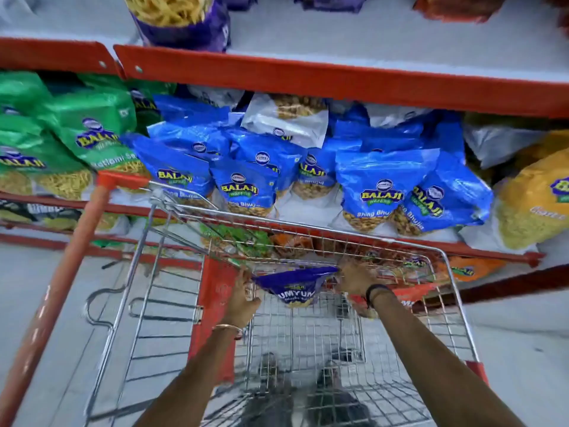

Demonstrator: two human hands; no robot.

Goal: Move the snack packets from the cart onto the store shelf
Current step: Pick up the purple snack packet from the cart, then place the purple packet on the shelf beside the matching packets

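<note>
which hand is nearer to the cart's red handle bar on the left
Left. The left hand grips the near-left corner of the purple packet, on the side toward the red handle bar. The right hand holds the packet's opposite corner, farther away.

One cart (172,272), two hands, one purple packet (295,286)

a shop aisle, a grocery by the look of it: red-edged store shelves (338,87) packed with rows of branded snack packets, blue ones (368,192) in the middle, green ones (92,134) at left, and a wire shopping cart (172,318) parked near them.
</note>
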